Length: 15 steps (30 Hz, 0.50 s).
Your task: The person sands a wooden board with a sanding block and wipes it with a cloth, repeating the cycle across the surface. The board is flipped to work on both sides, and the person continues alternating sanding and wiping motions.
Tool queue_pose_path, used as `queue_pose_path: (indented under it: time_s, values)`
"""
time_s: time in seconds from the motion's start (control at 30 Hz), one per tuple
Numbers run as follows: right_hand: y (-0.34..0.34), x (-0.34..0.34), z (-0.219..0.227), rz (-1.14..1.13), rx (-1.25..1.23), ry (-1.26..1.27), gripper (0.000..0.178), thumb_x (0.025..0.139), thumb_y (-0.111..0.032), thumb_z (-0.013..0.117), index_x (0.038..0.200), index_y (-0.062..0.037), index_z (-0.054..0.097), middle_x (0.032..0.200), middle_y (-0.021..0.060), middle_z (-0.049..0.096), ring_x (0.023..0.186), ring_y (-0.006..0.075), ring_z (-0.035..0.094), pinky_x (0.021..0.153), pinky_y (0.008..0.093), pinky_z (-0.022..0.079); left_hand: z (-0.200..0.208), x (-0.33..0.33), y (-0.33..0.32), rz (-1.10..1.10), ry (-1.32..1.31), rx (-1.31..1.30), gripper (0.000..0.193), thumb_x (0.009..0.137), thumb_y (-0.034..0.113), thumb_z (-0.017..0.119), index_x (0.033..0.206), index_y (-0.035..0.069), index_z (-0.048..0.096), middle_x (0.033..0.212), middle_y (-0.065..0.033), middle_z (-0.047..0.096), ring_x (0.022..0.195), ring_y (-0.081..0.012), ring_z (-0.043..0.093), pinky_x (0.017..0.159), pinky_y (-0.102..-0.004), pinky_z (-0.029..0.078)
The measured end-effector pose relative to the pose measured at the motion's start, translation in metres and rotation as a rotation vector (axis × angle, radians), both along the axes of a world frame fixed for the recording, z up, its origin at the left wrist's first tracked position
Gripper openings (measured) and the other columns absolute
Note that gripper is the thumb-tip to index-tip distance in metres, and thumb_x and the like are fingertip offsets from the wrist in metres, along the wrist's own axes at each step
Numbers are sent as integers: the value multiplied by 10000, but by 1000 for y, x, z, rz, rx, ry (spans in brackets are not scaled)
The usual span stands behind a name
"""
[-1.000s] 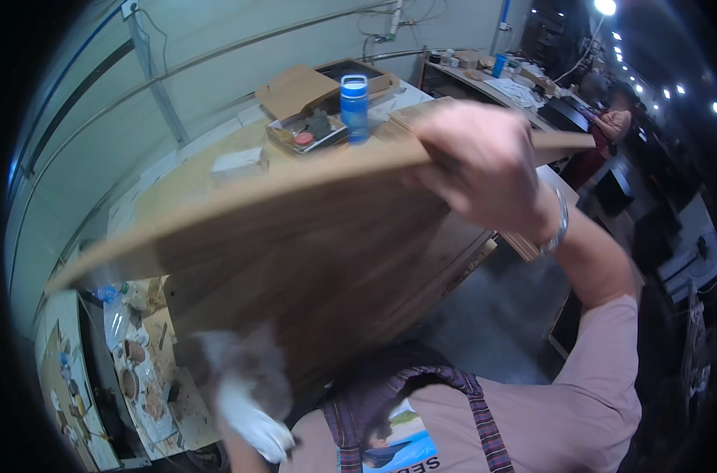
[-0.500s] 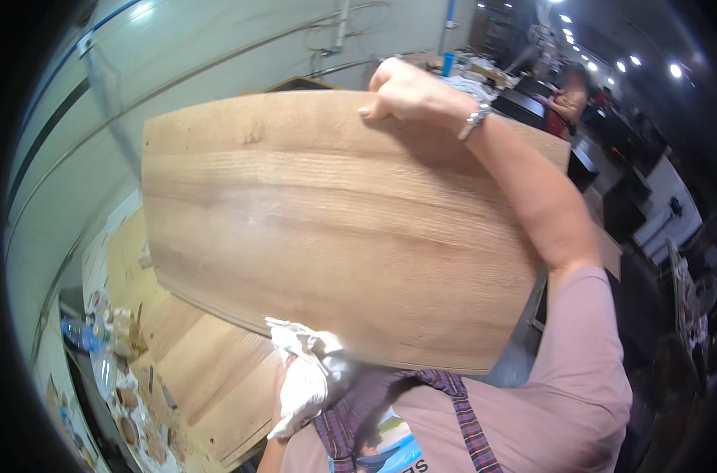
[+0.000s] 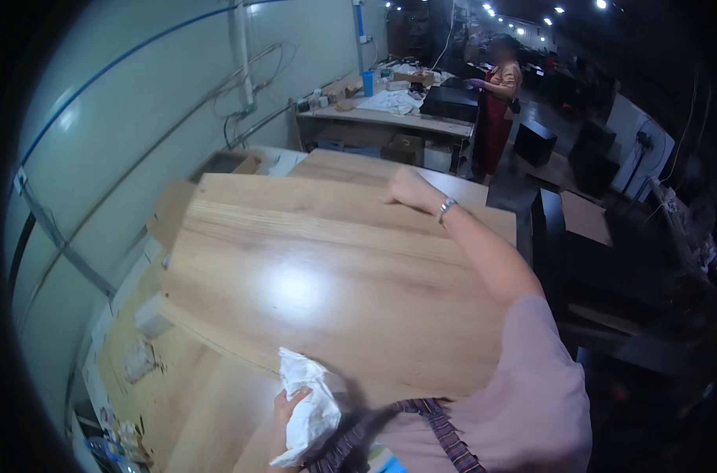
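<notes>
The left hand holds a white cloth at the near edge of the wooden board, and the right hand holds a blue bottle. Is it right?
Not quite. In the head view the right hand grips the far edge of the wooden board, not a bottle. The left hand does hold the white cloth.

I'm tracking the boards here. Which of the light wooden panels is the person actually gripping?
The large top panel: the right hand grips its far edge, the left hand, holding a white cloth, its near edge. The other panels lie beneath, untouched.

The wooden board (image 3: 327,276) has tipped from upright to flatter.
</notes>
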State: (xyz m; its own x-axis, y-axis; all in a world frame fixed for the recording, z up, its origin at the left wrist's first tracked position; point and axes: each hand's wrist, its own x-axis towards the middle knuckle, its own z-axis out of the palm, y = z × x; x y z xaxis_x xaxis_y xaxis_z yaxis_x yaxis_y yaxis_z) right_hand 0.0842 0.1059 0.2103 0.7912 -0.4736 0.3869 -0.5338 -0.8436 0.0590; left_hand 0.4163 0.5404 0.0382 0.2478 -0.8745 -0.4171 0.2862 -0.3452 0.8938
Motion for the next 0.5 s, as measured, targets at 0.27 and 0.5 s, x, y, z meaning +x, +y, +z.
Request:
queue_pose_path:
  time_s: [0.27,0.5]
  values:
    - [-174,-173,-114,-506,363,-89,358,772,-376,773,778,-20,734,805,205,697,794,357,671,707,423,520,122,-141,-203,-195,-10,126,254,922,246,675,974,1,712,800,-54,702,656,-147,668,589,-295,511]
    - [-247,-203,-133,-827,871,-374,598,687,-339,830,1048,112,675,1110,328,673,1120,446,641,945,448,511,110,-160,-323,-242,29,204,270,925,239,690,956,-28,719,810,-78,718,684,-179,702,604,-324,540]
